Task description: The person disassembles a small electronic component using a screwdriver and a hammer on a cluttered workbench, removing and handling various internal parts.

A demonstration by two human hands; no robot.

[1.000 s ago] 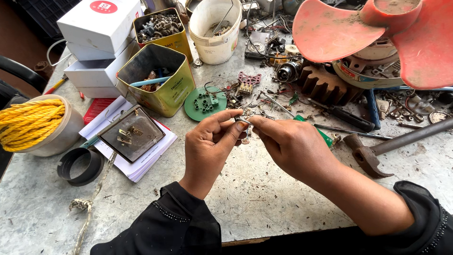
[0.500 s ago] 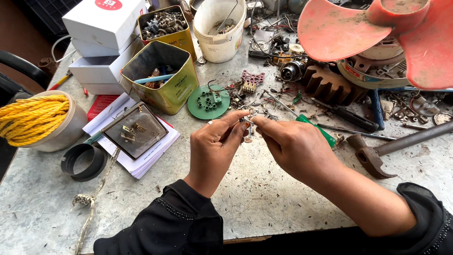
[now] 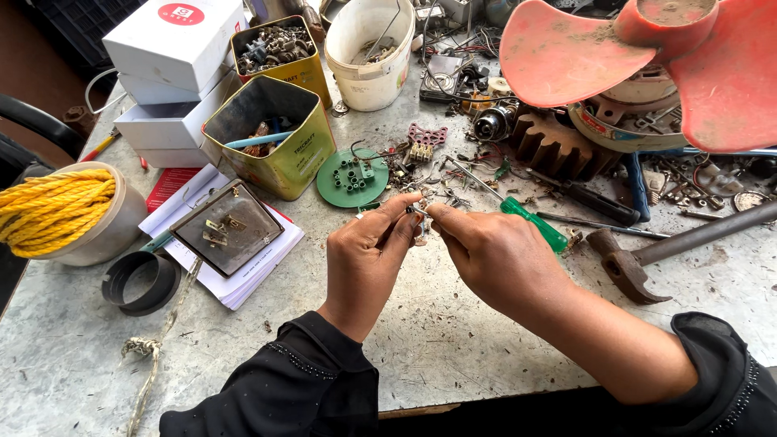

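Head view shows a small metal part [image 3: 419, 217] pinched between the fingertips of both hands, held just above the desk [image 3: 453, 348] near its middle. The left hand [image 3: 368, 263] grips it from the left between thumb and forefinger; the right hand [image 3: 494, 255] closes on it from the right, thumb and forefinger tips pressed together. The part is too small and too covered to tell its kind. As I judge it, the step in hand is fine fitting or twisting of the piece; a next move would call for a steady pinch and small finger turns, not arm travel.

Just beyond the hands lie a green-handled screwdriver [image 3: 534, 226], a green round disc [image 3: 352, 178] and loose scrap. A yellow-green tin [image 3: 271, 146] stands toward the far left, a hammer [image 3: 647, 251] toward the right edge, a red fan blade [image 3: 647, 57] at the far right corner.

Against half a second ago, the hands keep the same pinch in much the same spot; nothing on the desk has shifted.
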